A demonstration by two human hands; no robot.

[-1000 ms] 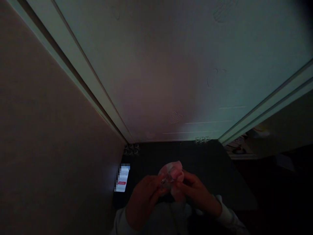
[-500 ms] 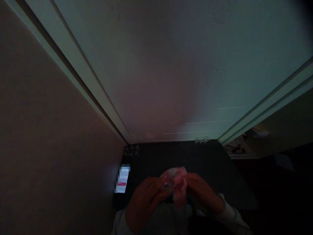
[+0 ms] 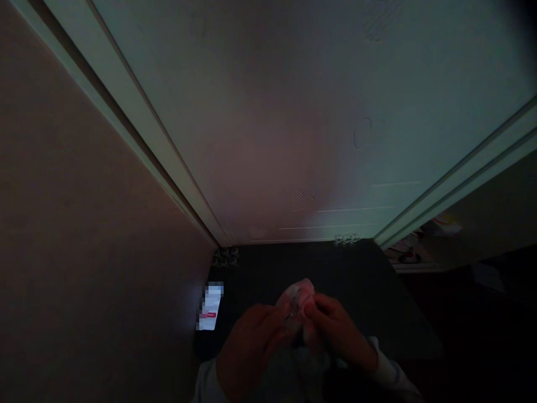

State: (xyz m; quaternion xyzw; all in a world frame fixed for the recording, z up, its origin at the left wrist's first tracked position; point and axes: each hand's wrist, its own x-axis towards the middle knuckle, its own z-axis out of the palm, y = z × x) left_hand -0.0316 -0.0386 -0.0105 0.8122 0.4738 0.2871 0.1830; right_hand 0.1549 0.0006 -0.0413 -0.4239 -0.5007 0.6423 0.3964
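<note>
In the dim light, a pink cloth is bunched up between my hands, just above the dark table. My right hand pinches it, thumb pressed on the fabric. From the left, my left hand has its fingers closed on a small clear, shiny piece, perhaps glass, that touches the cloth. Its exact kind is too dark to tell, and part of it is covered by the fingers and fabric.
On the dark table, several small clear pieces stand at the back left and more at the back right. A lit phone lies by the left wall. A pale panel rises behind the table.
My right hand has shifted slightly left, its thumb now pressing over the cloth near the clear piece. The cloth's top has moved up and a little left.
</note>
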